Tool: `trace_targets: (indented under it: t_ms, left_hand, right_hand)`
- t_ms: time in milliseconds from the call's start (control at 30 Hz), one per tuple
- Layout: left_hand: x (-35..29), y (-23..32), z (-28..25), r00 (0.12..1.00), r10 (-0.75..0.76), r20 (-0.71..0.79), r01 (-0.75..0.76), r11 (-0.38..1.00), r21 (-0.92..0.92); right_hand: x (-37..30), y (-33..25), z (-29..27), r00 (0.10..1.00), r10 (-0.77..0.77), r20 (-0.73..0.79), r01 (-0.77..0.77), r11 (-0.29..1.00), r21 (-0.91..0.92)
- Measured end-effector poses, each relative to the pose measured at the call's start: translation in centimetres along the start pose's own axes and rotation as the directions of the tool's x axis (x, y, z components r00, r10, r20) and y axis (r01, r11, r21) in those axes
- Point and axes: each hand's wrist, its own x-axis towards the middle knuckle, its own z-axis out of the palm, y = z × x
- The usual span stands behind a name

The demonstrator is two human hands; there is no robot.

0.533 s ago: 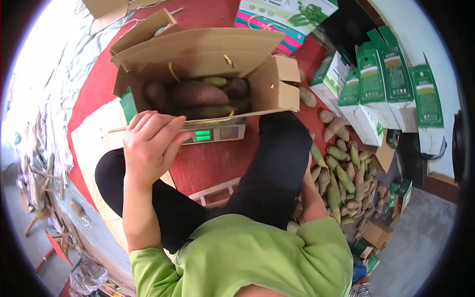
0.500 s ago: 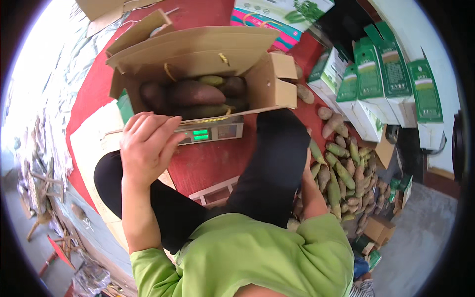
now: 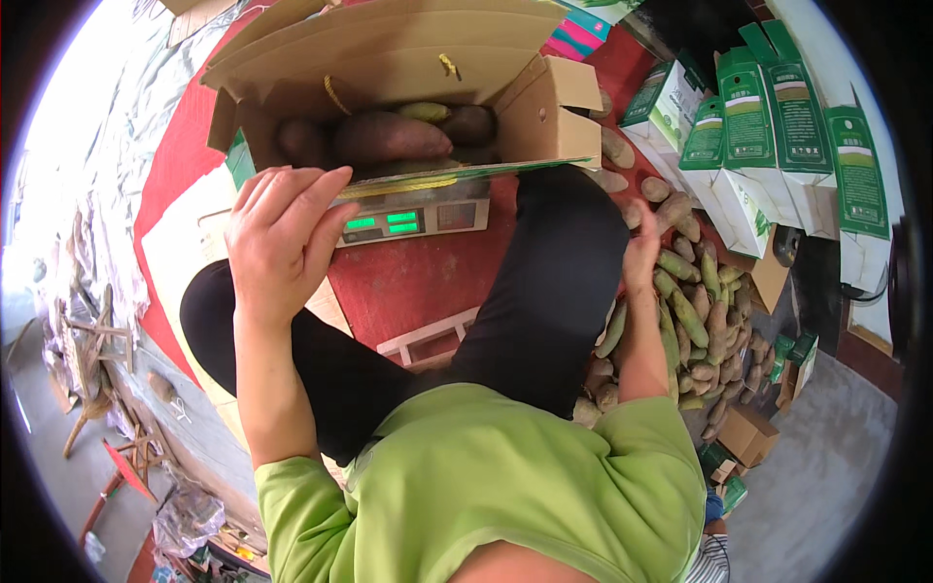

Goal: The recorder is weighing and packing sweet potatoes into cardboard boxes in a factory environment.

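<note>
An open cardboard box [image 3: 389, 58] with yellow cord handles sits on a weighing scale [image 3: 437, 216] whose green display is lit. Inside lie several thick reddish-brown and green tubers [image 3: 394, 138]. My left hand [image 3: 282, 238] has its fingers over the box's near edge at the left corner, thumb hanging beside the display. Beyond my right knee, my right hand [image 3: 641, 251] reaches to the pile of green and brown tubers [image 3: 695, 321]. Its fingers point forward, apart, close beside a small brownish tuber; whether they touch it is hard to see.
Several green-and-white cartons [image 3: 748, 126] stand at the right. A pink and blue box [image 3: 578, 34] lies at the top. A small wooden frame [image 3: 423, 335] rests on the red mat [image 3: 408, 287] between my legs. Smaller brown boxes [image 3: 748, 434] lie beyond the tuber pile.
My view has shifted, so the box and scale appear higher. My right hand has come forward from behind my knee toward the pile. My left hand stays at the box edge.
</note>
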Motion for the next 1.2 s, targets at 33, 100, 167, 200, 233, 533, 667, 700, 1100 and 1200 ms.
trace_targets:
  t_ms: [33, 100, 167, 200, 233, 533, 667, 700, 1100, 1200]
  left_hand:
    - [0.0, 0.0, 0.1, 1.000, -0.002, -0.004, 0.001, 1.000, -0.008]
    - [0.1, 0.0, 0.2, 1.000, 0.001, -0.014, -0.001, 1.000, -0.012]
    - [0.0, 0.1, 0.2, 1.000, 0.009, -0.011, -0.009, 1.000, -0.003]
    - [0.1, 0.0, 0.2, 1.000, 0.020, -0.013, -0.020, 1.000, 0.006]
    - [0.0, 0.0, 0.0, 1.000, 0.022, -0.019, -0.021, 1.000, 0.016]
    - [0.2, 0.4, 0.2, 0.999, 0.023, -0.026, -0.024, 1.000, -0.020]
    - [0.0, 0.2, 0.0, 1.000, 0.007, -0.024, -0.008, 0.999, -0.037]
    - [0.2, 0.2, -0.1, 1.000, 0.002, -0.024, -0.003, 0.999, -0.039]
    - [-0.3, -0.5, -0.3, 0.998, -0.043, -0.046, 0.040, 0.997, -0.061]
    - [-0.2, -0.3, -0.3, 0.998, -0.042, -0.049, 0.039, 0.998, -0.053]
  right_hand:
    - [1.0, -0.9, -0.7, 0.999, 0.022, -0.038, -0.019, 0.995, 0.094]
    - [3.1, -3.5, -2.7, 0.999, 0.022, -0.047, -0.017, 0.995, 0.103]
    - [4.9, -6.5, -4.6, 0.995, 0.021, -0.099, -0.003, 0.984, 0.179]
    - [5.9, -8.3, -5.6, 0.991, 0.010, -0.135, 0.018, 0.978, 0.209]
    - [6.8, -10.9, -6.3, 0.987, 0.001, -0.163, 0.040, 0.967, 0.251]
    - [12.4, -25.0, -5.8, 0.936, -0.345, -0.065, 0.321, 0.765, 0.558]
    - [13.7, -27.8, -0.1, 0.684, -0.727, 0.056, 0.726, 0.686, 0.048]
    - [13.7, -27.9, 1.3, 0.685, -0.726, 0.059, 0.725, 0.687, 0.044]
    - [14.6, -28.5, 4.2, 0.769, -0.302, 0.563, 0.312, 0.947, 0.080]
    - [15.1, -25.8, 1.9, 0.892, -0.283, 0.353, 0.221, 0.953, 0.207]
